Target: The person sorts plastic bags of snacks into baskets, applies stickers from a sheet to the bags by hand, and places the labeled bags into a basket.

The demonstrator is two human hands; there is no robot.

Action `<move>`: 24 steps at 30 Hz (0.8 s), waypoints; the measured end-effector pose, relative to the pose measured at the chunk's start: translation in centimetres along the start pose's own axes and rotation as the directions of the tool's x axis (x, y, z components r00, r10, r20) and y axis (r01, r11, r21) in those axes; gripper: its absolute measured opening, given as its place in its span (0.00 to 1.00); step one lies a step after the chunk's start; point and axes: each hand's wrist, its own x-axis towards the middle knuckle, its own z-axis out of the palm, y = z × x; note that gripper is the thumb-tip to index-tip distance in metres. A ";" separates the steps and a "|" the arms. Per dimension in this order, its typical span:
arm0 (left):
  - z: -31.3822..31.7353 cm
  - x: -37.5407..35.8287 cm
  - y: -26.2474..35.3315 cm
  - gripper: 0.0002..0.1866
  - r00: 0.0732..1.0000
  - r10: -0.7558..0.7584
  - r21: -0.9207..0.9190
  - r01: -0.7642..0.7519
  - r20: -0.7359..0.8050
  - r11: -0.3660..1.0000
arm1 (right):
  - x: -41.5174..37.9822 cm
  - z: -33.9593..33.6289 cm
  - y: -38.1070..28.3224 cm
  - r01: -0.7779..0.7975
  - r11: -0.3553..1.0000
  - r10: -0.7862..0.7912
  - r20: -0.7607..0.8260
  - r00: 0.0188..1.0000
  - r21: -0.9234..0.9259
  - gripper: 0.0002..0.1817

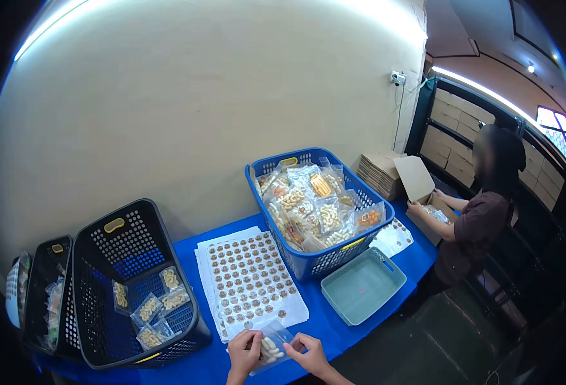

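Observation:
My left hand (245, 353) grips the left side of a small clear plastic bag (272, 347) with white oblong pieces inside. The fingers of my right hand (308, 353) are closed on the bag's right side. Just beyond the bag lie sheets of round stickers (249, 279) on the blue table. To their right stands a blue basket (318, 260) heaped with filled clear bags. A black basket (196, 324) on the left holds several bags of pale snacks.
A green tray (363, 289) sits by the table's right edge. Another black basket (49, 301) stands far left. At the right, a person (482, 224) handles an open cardboard box (418, 179) beside stacked flat cardboard (380, 173). Shelves with boxes stand behind.

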 end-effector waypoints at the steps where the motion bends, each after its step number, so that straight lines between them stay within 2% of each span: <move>1: 0.0 0.1 0.3 0.06 1.000 0.000 -0.008 -0.001 -0.018 1.000 | 0.2 -0.1 -0.1 -0.009 1.000 0.008 0.004 1.000 0.023 0.12; 5: 0.1 0.0 -0.4 0.06 0.995 -0.040 -0.021 0.038 -0.096 0.999 | 1.4 -0.6 0.0 -0.023 0.994 0.012 0.107 0.994 0.103 0.13; 8: 0.2 0.1 -0.9 0.09 0.979 -0.092 -0.045 0.085 -0.183 0.995 | 2.3 -1.3 0.9 0.013 0.999 -0.024 0.208 0.978 0.052 0.13; 9: 0.1 0.2 -1.0 0.09 0.978 -0.144 -0.044 0.138 -0.152 0.989 | 2.6 -1.6 1.4 0.024 0.998 -0.038 0.228 0.973 0.066 0.12; 12: 0.9 0.6 -1.2 0.08 0.976 -0.179 -0.073 0.171 -0.124 0.983 | 3.4 -2.5 2.2 0.054 0.993 -0.081 0.286 0.955 0.102 0.11; 15: 2.6 1.4 -1.0 0.10 0.951 -0.305 -0.304 0.277 -0.047 0.911 | 4.9 -5.0 1.5 0.069 0.987 -0.111 0.307 0.945 0.145 0.07; 18: 4.9 3.0 -0.3 0.11 0.932 -0.345 -0.330 0.363 0.114 0.871 | 6.2 -8.6 1.4 -0.007 0.953 -0.080 0.272 0.959 0.304 0.08; 19: 6.3 3.3 -0.8 0.11 0.936 -0.320 -0.273 0.349 0.147 0.896 | 6.8 -9.6 1.9 -0.029 0.931 -0.069 0.254 0.965 0.363 0.09; 20: 7.7 3.4 -1.6 0.11 0.908 -0.349 -0.236 0.400 0.232 0.886 | 7.3 -10.6 2.2 -0.055 0.905 -0.052 0.238 0.970 0.422 0.11; 21: 9.2 3.4 -2.0 0.12 0.902 -0.328 -0.250 0.399 0.281 0.882 | 7.7 -11.8 1.1 0.027 0.964 -0.086 0.213 0.973 0.264 0.12; 22: 10.7 3.7 -1.9 0.12 0.897 -0.297 -0.268 0.390 0.328 0.881 | 7.8 -12.5 1.3 0.105 0.973 -0.153 0.239 0.959 0.204 0.13; 24: 13.5 3.9 -1.5 0.13 0.816 -0.326 -0.234 0.476 0.477 0.848 | 8.1 -13.9 2.3 0.274 0.958 -0.285 0.286 0.915 0.081 0.14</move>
